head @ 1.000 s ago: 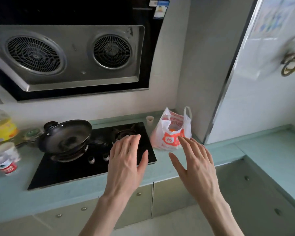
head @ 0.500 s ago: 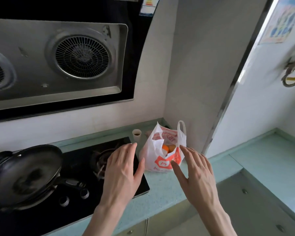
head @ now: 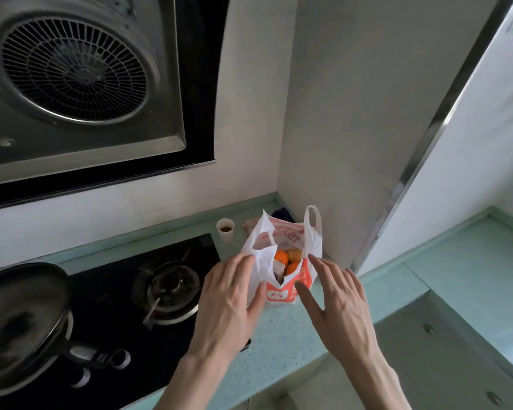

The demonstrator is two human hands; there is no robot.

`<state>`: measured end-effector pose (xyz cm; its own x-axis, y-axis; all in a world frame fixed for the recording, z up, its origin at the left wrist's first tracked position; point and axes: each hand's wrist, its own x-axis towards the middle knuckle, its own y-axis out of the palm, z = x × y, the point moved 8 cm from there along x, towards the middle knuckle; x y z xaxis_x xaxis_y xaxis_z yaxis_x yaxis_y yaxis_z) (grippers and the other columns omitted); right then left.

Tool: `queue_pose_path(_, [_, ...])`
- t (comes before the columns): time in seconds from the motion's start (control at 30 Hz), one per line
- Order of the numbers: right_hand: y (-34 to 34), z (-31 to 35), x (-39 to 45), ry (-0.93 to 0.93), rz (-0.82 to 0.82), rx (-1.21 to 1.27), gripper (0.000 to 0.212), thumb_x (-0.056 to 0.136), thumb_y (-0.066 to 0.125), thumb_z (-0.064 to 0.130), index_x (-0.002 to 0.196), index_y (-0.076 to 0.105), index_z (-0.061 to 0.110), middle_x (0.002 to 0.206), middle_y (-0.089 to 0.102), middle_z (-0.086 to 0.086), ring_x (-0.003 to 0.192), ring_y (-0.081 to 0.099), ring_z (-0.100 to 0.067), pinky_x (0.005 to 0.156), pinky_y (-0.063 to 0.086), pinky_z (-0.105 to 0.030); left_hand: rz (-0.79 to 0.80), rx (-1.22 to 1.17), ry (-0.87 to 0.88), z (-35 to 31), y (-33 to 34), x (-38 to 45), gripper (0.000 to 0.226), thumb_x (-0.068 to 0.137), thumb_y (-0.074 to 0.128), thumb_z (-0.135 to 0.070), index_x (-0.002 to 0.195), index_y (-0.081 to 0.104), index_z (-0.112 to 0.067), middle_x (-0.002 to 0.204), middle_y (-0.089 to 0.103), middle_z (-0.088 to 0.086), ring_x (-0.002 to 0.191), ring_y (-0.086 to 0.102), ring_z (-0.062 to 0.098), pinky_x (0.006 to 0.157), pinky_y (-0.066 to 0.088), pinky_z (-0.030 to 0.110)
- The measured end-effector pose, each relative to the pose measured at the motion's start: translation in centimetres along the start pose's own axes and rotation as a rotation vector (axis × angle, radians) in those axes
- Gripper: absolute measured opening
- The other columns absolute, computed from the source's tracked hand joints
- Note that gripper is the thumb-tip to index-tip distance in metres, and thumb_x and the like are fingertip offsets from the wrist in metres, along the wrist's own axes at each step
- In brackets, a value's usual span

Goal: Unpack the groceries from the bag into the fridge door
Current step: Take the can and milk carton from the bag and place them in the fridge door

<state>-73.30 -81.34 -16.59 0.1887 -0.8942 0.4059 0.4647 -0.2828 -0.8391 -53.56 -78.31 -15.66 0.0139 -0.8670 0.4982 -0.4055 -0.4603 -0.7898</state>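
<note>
Meanwhile, bag (head: 282,258) stood in countertop (head: 279,329) corner, mouth gaping on oranges (head: 281,257) | left hand (head: 228,300) and right hand (head: 338,300) flanked it, fingers straight, gripping nothing | apparently poised to spread the handles | nothing unpacked yet

Both hands reach forward with straight fingers flanking a plastic bag (head: 282,255) standing in the counter's back corner. Past the fingertips of the right hand (head: 338,309), a wall rises close behind the bag. Beyond the left hand (head: 228,303) fingertips stands a small cup (head: 225,229); left of them a gas burner (head: 169,288) and a pan (head: 21,315). Between the two thumbs, the bag's mouth gapes upward, unobstructed from above.
</note>
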Motion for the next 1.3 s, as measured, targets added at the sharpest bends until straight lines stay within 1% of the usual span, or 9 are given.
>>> queue_pose_path(0.17, [1.2,-2.8,4.3,0.005,0.014,0.046,0.055,0.103,0.045,0.057,0.147,0.048,0.025,0.141,0.060,0.007,0.131,0.056,-0.015,0.114,0.043,-0.043,0.042,-0.050,-0.004,-0.8,3.8,3.9,0.047,0.102,0.046,-0.046,0.138,0.055,-0.017,0.136,0.059,-0.005,0.124,0.058,0.014,0.106,0.047,0.028])
queue_pose_path(0.33, [3.4,-6.0,8.1,0.013,0.062,0.150,0.055,0.104,0.048,0.053,0.151,0.045,0.025,0.144,0.057,0.009,0.129,0.056,-0.012,0.110,0.040,-0.026,0.102,-0.129,-0.017,-1.6,8.0,7.6,0.051,0.102,0.044,-0.047,0.143,0.051,-0.018,0.143,0.057,-0.005,0.132,0.056,0.011,0.107,0.050,0.027])
queue_pose_path(0.57, [7.2,-8.1,13.5,-0.061,0.137,0.254,0.054,0.104,0.036,0.059,0.147,0.048,0.028,0.143,0.056,0.015,0.129,0.054,-0.008,0.106,0.048,-0.027,0.074,-0.171,-0.126,-0.8,12.5,10.7,0.046,0.098,0.045,-0.049,0.139,0.050,-0.027,0.135,0.061,-0.014,0.122,0.061,0.005,0.096,0.057,0.029])
queue_pose_path(0.77, [12.3,-7.8,16.2,-0.129,0.328,0.405,0.042,0.100,0.056,0.031,0.140,0.050,0.037,0.139,0.053,0.025,0.116,0.059,-0.003,0.083,0.054,-0.023,0.054,-0.181,-0.251,0.8,16.1,10.9,0.034,0.097,0.051,-0.044,0.126,0.060,-0.028,0.115,0.063,-0.017,0.100,0.065,0.003,0.082,0.055,0.021])
queue_pose_path(0.93, [18.5,-9.4,16.2,-0.168,0.572,0.357,0.034,0.099,0.056,0.023,0.131,0.060,0.032,0.134,0.062,0.013,0.118,0.064,-0.014,0.091,0.057,-0.033,0.260,-0.331,-0.561,3.9,21.8,9.4,0.021,0.099,0.055,-0.039,0.117,0.064,-0.032,0.101,0.071,-0.020,0.088,0.070,0.000,0.081,0.058,0.026])
queue_pose_path(1.03, [20.4,-10.0,15.7,-0.169,0.657,0.290,0.034,0.101,0.055,0.023,0.133,0.060,0.032,0.136,0.064,0.008,0.122,0.062,-0.016,0.099,0.054,-0.035,0.345,-0.223,-0.562,5.6,23.1,8.9,0.022,0.099,0.054,-0.030,0.118,0.062,-0.032,0.098,0.074,-0.014,0.082,0.070,0.002,0.076,0.058,0.025])
queue_pose_path(1.1, [21.0,-10.1,15.6,-0.186,0.678,0.210,0.037,0.100,0.056,0.025,0.136,0.056,0.033,0.136,0.064,0.007,0.122,0.063,-0.016,0.096,0.056,-0.035,0.335,-0.080,-0.496,6.4,22.8,9.2,0.025,0.092,0.052,-0.030,0.115,0.058,-0.038,0.092,0.069,-0.016,0.080,0.068,0.001,0.071,0.057,0.023])
queue_pose_path(1.17, [21.8,-10.4,15.4,-0.178,0.707,0.124,0.038,0.098,0.060,0.030,0.136,0.053,0.032,0.133,0.064,0.005,0.117,0.065,-0.018,0.089,0.057,-0.033,0.324,0.030,-0.466,7.1,22.1,9.2,0.035,0.089,0.059,-0.027,0.119,0.054,-0.043,0.098,0.067,-0.019,0.091,0.067,0.002,0.080,0.056,0.022])
queue_pose_path(1.3, [23.8,-10.3,14.9,-0.113,0.749,0.046,0.043,0.093,0.069,0.034,0.131,0.053,0.023,0.123,0.067,-0.002,0.103,0.069,-0.024,0.086,0.058,-0.037,0.371,0.150,-0.432,7.5,21.9,8.4,0.077,0.086,0.072,-0.025,0.152,0.035,-0.042,0.140,0.057,-0.021,0.126,0.058,0.006,0.107,0.044,0.023])
